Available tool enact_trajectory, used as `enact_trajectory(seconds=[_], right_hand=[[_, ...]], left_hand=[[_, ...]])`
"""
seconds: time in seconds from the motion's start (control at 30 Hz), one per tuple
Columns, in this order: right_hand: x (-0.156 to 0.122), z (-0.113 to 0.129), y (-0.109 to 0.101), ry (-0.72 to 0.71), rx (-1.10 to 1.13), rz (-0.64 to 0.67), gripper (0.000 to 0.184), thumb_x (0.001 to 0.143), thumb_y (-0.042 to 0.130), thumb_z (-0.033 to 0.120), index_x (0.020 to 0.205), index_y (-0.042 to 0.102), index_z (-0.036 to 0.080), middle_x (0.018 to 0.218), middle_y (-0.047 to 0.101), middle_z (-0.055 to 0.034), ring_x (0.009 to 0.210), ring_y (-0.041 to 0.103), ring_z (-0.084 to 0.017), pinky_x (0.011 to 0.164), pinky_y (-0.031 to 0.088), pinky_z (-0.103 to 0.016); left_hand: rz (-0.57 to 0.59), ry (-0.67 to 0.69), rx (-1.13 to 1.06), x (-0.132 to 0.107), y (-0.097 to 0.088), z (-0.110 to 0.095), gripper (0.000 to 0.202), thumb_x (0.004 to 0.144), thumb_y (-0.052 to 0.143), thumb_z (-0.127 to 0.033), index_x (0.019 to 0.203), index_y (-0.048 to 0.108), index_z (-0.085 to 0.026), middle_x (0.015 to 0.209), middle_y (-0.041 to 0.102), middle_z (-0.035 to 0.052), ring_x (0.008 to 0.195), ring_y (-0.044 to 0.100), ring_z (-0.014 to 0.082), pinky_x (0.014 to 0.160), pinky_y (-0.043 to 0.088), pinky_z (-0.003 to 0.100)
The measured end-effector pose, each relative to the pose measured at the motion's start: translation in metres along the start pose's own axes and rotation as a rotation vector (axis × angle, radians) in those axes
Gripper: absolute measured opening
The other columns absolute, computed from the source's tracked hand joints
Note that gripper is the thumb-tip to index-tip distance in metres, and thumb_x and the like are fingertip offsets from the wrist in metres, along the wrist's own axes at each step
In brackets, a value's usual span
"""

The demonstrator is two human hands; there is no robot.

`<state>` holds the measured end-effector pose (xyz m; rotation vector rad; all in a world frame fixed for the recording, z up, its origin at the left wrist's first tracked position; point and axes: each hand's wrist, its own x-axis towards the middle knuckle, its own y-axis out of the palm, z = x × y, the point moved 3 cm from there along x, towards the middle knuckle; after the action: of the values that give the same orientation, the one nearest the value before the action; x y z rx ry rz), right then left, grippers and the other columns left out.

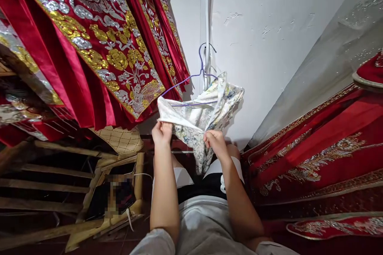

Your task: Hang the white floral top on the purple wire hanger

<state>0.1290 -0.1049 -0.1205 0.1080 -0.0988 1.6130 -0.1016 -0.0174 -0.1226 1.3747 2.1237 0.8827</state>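
A pale floral garment hangs partly over a purple wire hanger, whose hook points up against the wall. My left hand pinches the garment's white edge at its left side. Lower and toward the middle, my right hand has its fingers closed on another part of the edge. The right side of the garment drapes over the hanger's right shoulder. Below my hands, the lower part of the cloth hangs bunched between my knees.
Red garments with gold and silver embroidery hang at the left. More red embroidered cloth is on the right, beside a sheer whitish fabric. A bamboo chair stands at lower left. Ahead is a white wall.
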Motion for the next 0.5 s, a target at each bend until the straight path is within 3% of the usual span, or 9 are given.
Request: enact_trajectory(seconds=[0.13, 0.27, 0.33, 0.4, 0.5], right_hand=[[-0.005, 0.000, -0.008, 0.126, -0.109, 0.227, 0.027, 0.079, 0.051, 0.025, 0.053, 0.056, 0.020, 0.041, 0.048, 0.0031, 0.045, 0.042, -0.011, 0.052, 0.034, -0.025], [-0.008, -0.002, -0.020, 0.233, -0.238, 0.377, 0.029, 0.080, 0.054, 0.025, 0.052, 0.060, 0.019, 0.042, 0.052, 0.0016, 0.045, 0.042, -0.011, 0.051, 0.033, -0.024], [-0.008, -0.003, -0.027, 0.244, -0.281, 0.371, 0.030, 0.080, 0.054, 0.025, 0.052, 0.060, 0.019, 0.043, 0.053, 0.0012, 0.045, 0.042, -0.011, 0.050, 0.032, -0.024], [-0.008, -0.004, -0.030, 0.233, -0.317, 0.368, 0.030, 0.080, 0.054, 0.026, 0.051, 0.060, 0.019, 0.043, 0.052, 0.0014, 0.045, 0.042, -0.011, 0.050, 0.032, -0.025], [-0.010, -0.010, -0.030, 0.236, -0.346, 0.405, 0.031, 0.082, 0.054, 0.029, 0.052, 0.060, 0.019, 0.044, 0.050, 0.0013, 0.046, 0.041, -0.011, 0.051, 0.033, -0.025]], left_hand=[[-0.030, -0.062, 0.002, -0.030, -0.009, 0.041, 0.007, 0.084, 0.057, -0.020, 0.078, 0.054, -0.019, 0.082, 0.066, 0.0040, 0.084, 0.067, 0.0130, 0.090, 0.052, 0.028], [0.098, 0.091, 0.317, -0.039, -0.002, 0.035, 0.014, 0.079, 0.066, -0.032, 0.077, 0.061, -0.019, 0.078, 0.064, 0.0007, 0.076, 0.061, 0.0137, 0.078, 0.049, 0.025], [0.205, 0.144, 0.513, -0.044, 0.002, 0.023, 0.020, 0.076, 0.071, -0.036, 0.069, 0.062, -0.019, 0.071, 0.062, -0.0002, 0.074, 0.058, 0.0154, 0.075, 0.047, 0.026], [0.396, 0.084, 0.688, -0.054, 0.007, 0.015, 0.023, 0.074, 0.074, -0.036, 0.065, 0.064, -0.017, 0.069, 0.062, 0.0006, 0.073, 0.057, 0.0172, 0.074, 0.046, 0.027], [0.667, 0.023, 0.878, -0.076, 0.018, 0.009, 0.029, 0.082, 0.071, -0.043, 0.070, 0.067, -0.017, 0.075, 0.064, 0.0035, 0.076, 0.057, 0.0190, 0.075, 0.046, 0.029]])
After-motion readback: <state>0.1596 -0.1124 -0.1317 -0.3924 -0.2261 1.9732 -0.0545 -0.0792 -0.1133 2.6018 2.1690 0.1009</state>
